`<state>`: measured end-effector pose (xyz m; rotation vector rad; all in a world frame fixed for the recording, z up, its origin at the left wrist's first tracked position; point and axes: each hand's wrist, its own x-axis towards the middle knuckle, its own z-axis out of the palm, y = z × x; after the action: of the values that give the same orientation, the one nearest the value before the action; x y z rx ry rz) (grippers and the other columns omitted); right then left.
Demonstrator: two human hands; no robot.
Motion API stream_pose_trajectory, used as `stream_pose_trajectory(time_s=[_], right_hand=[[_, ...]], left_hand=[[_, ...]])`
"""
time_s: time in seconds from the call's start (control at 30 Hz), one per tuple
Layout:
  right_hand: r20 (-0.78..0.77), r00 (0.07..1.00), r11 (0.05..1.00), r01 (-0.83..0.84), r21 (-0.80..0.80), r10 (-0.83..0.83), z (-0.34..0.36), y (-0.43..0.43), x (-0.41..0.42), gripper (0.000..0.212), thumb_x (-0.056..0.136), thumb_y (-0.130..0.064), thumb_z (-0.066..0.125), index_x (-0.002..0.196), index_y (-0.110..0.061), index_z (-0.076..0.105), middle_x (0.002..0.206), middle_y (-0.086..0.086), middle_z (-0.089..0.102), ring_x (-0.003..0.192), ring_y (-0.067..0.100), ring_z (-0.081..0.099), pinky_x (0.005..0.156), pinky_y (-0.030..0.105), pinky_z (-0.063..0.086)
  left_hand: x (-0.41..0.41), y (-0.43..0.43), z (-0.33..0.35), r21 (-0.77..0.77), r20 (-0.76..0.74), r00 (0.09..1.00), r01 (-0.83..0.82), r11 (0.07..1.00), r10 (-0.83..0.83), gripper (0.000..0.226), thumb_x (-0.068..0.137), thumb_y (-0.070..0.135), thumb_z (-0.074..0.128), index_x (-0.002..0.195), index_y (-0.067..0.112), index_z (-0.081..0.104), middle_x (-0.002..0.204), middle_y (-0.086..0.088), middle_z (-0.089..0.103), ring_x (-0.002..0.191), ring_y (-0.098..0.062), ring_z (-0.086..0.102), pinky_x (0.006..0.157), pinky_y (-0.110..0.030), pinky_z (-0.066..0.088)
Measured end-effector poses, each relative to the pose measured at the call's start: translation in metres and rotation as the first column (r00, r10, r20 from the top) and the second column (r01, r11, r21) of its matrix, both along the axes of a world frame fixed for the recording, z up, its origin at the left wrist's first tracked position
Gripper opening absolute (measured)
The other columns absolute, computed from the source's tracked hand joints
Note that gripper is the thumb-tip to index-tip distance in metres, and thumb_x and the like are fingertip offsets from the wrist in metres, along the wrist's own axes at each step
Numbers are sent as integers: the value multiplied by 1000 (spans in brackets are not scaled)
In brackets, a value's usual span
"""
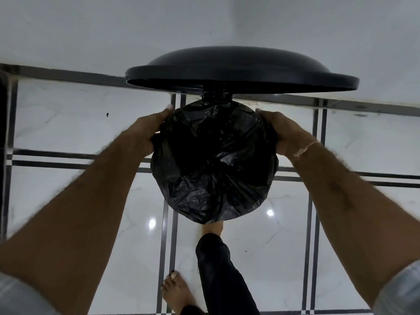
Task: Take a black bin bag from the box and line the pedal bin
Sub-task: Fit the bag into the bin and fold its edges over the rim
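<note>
The black bin bag (213,164) is spread over the round mouth of the pedal bin, its crinkled plastic folded down over the rim all round. The bin's black lid (241,71) stands raised behind it, against the wall. My left hand (147,133) grips the bag's edge at the rim's left side. On the opposite side my right hand (286,133) grips the bag at the rim. The bin's body is hidden under the bag. The box is not in view.
My right foot (211,228) reaches under the bin's front edge, where the pedal is hidden. My left foot (177,292) stands on the white tiled floor (68,123) with dark stripes. A white wall (91,30) runs behind the bin.
</note>
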<state>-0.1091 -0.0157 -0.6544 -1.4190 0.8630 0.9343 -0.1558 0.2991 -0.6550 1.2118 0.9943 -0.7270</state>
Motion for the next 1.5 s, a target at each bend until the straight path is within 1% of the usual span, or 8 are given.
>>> stream_pose_trajectory(time_s=[0.23, 0.33, 0.4, 0.53, 0.77, 1.03, 1.23, 1.5], right_hand=[[242, 970, 967, 86, -240, -26, 26, -4, -36, 37, 97, -51, 65, 106, -15, 73, 100, -1, 70, 99, 19, 63, 100, 40, 51], [678, 642, 772, 205, -601, 357, 53, 20, -78, 29, 99, -38, 66, 115, -14, 67, 112, 2, 68, 105, 21, 65, 93, 36, 54], [762, 438, 863, -70, -500, 477, 76, 53, -102, 23, 100, -29, 67, 118, -16, 69, 109, -1, 69, 98, 16, 67, 83, 29, 53], [495, 642, 770, -631, -92, 585, 65, 110, -88, 28, 106, -42, 53, 129, -34, 68, 118, -7, 73, 107, 6, 68, 84, 22, 54], [101, 857, 861, -509, 4, 506, -54, 129, -67, 48, 103, -57, 50, 137, -26, 63, 115, -3, 72, 100, 19, 66, 91, 40, 49], [47, 792, 793, -605, -70, 608, -75, 129, -74, 53, 108, -47, 45, 154, -19, 48, 148, 5, 59, 129, 25, 59, 110, 40, 44], [485, 577, 753, -534, -384, 656, 9, 102, -74, 25, 101, -33, 65, 123, -24, 73, 104, -8, 75, 92, 3, 69, 86, 16, 53], [118, 660, 656, -679, -329, 742, -44, 106, -24, 47, 106, -37, 56, 148, -16, 57, 153, 7, 56, 143, 26, 50, 107, 22, 36]], left_hand=[[-58, -18, 35, 114, 301, 954, -39, 993, 3, 33, 107, 42, 47, 109, 30, 78, 99, 17, 80, 97, -2, 73, 78, -27, 57], [-80, -29, 30, 248, 541, 838, -75, 966, -74, 37, 112, 32, 42, 133, 20, 69, 124, 3, 75, 120, -12, 69, 101, -34, 56], [-90, -31, 16, 372, 595, 784, -70, 926, -179, 39, 113, 32, 37, 139, 22, 64, 132, 2, 71, 128, -17, 63, 109, -45, 51], [-96, -37, -8, 555, 483, 841, -81, 828, -242, 45, 109, 49, 32, 144, 37, 56, 133, 8, 65, 128, -11, 58, 109, -48, 48], [-97, -41, -20, 550, 568, 802, -204, 810, -183, 36, 111, 38, 38, 140, 36, 59, 115, 6, 65, 114, -8, 61, 100, -35, 51], [-95, -42, -21, 590, 549, 804, -180, 787, -228, 38, 112, 38, 35, 140, 32, 61, 115, 5, 68, 112, -7, 59, 92, -24, 47], [-94, -44, -15, 610, 520, 820, -161, 776, -239, 39, 112, 40, 33, 139, 34, 60, 114, 3, 68, 108, -6, 59, 84, -15, 43], [-96, -42, -24, 611, 531, 816, -181, 770, -229, 40, 112, 39, 34, 138, 29, 62, 115, 1, 67, 107, -3, 59, 85, -10, 42]])
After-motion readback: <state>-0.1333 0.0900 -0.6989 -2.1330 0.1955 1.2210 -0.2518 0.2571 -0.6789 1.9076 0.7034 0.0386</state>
